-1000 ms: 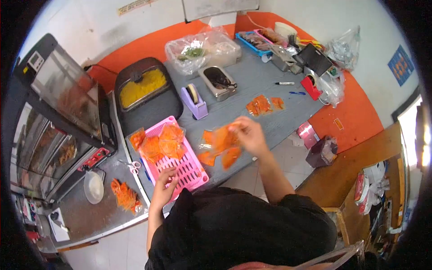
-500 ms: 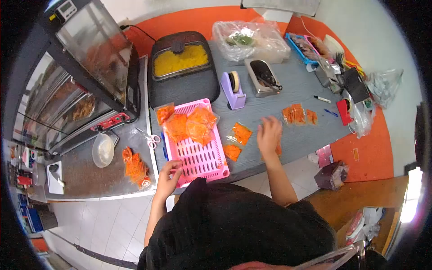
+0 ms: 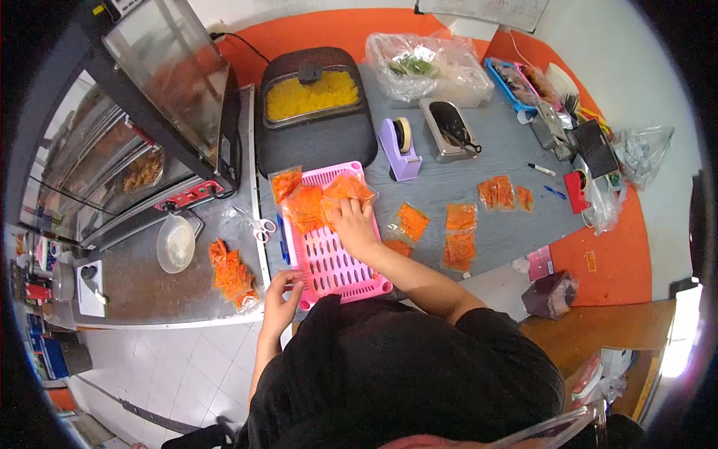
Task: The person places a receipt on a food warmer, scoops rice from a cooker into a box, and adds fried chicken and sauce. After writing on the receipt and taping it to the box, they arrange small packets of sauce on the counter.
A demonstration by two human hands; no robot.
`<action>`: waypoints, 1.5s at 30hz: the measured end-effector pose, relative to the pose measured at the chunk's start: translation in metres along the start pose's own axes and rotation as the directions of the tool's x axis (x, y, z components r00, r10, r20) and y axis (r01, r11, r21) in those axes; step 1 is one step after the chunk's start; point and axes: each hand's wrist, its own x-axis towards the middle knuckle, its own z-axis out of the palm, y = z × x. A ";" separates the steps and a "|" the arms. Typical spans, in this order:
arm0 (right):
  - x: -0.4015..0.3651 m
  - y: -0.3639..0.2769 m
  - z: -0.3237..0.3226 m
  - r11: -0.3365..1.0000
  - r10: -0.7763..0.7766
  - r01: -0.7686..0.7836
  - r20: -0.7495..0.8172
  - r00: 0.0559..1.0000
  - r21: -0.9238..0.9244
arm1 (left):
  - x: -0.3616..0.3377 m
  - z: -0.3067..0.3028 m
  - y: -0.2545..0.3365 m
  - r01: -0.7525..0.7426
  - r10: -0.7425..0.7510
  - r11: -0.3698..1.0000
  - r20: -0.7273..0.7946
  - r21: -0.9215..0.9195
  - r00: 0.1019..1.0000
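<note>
A pink slotted plastic basket (image 3: 336, 278) lies in front of me with several clear packets of orange shredded food (image 3: 305, 209) at its far end. My right hand (image 3: 355, 227) reaches into it, fingers curled down onto one packet; the fingertips are partly hidden. At the basket's near left corner, my left hand (image 3: 283, 294) has its thumb and fingers closed on the rim. Right of the basket, flat packets (image 3: 412, 220) lie on the grey table, with a column of packets (image 3: 460, 238) beyond and another row (image 3: 496, 192) farther right.
A purple tape dispenser (image 3: 402, 153), a metal tub (image 3: 446, 129) and a lidded pan of yellow food (image 3: 313, 97) stand behind the basket. To the left are scissors (image 3: 262, 229), a pile of orange packets (image 3: 233, 275), a bowl (image 3: 176, 243) and a glass display case (image 3: 169, 97).
My right hand has moved left from the table packets to those in the basket, uncovering the column of packets. My left hand stays at the basket's corner. The view has shifted slightly.
</note>
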 end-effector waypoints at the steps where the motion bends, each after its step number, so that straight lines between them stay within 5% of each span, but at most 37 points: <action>1: 0.000 -0.003 0.002 1.000 0.022 -0.020 -0.165 0.986 0.014 | -0.002 0.000 -0.003 0.022 -0.022 1.000 0.001 0.004 1.000; 8: 0.025 -0.013 0.012 0.964 0.235 -0.221 0.083 0.968 -0.145 | 0.004 0.005 0.000 0.034 -0.032 0.999 0.055 -0.024 0.998; 12: 0.014 -0.022 0.017 0.986 0.166 -0.160 0.139 0.976 -0.054 | 0.007 0.005 -0.004 0.012 -0.012 1.000 0.076 0.010 0.997; 15: -0.006 -0.011 0.000 0.895 0.073 -0.063 -0.006 0.997 0.442 | 0.008 0.009 0.000 -0.011 0.012 0.999 0.030 -0.033 0.999; 16: -0.010 -0.006 -0.009 0.892 0.059 -0.050 -0.007 0.998 0.449 | 0.011 0.011 0.004 -0.005 0.006 1.000 0.015 -0.029 1.000; 18: -0.016 0.002 -0.030 0.602 0.064 0.038 -0.095 0.993 0.798 | 0.020 0.015 0.013 -0.093 0.115 0.984 -0.145 0.151 0.983; 21: -0.023 0.002 -0.064 0.745 -0.022 0.227 -0.317 0.948 0.627 | 0.037 0.029 0.021 0.027 -0.057 0.980 -0.145 -0.198 0.988; 24: -0.035 -0.007 -0.080 0.763 -0.078 0.229 -0.265 0.961 0.605 | 0.047 0.035 0.049 0.215 -0.277 0.743 0.001 -0.634 0.961; 28: -0.040 -0.005 -0.076 0.673 -0.166 0.387 -0.381 0.910 0.630 | 0.046 0.041 0.038 0.205 -0.326 0.647 -0.023 -0.734 0.945; 33: -0.049 0.005 -0.075 0.522 -0.090 0.208 -0.190 0.978 0.827 | 0.038 0.035 0.040 0.203 -0.346 0.616 -0.030 -0.762 0.938; 37: -0.053 0.017 -0.065 0.461 -0.215 0.278 -0.198 0.956 0.843 | 0.034 0.034 0.025 0.172 -0.282 0.716 -0.054 -0.676 0.958; 41: -0.055 0.019 -0.059 0.426 -0.184 0.204 -0.136 0.973 0.881 | 0.032 0.034 0.012 0.136 -0.246 0.745 -0.079 -0.653 0.966; 43: -0.057 0.017 -0.050 0.053 0.069 -0.080 0.077 0.995 0.995 | 0.030 0.035 0.009 0.100 -0.219 0.781 -0.121 -0.617 0.968; 45: -0.057 0.023 -0.045 -0.014 0.188 -0.142 0.142 0.972 0.990 | 0.028 0.033 0.001 0.080 -0.179 0.814 -0.118 -0.575 0.977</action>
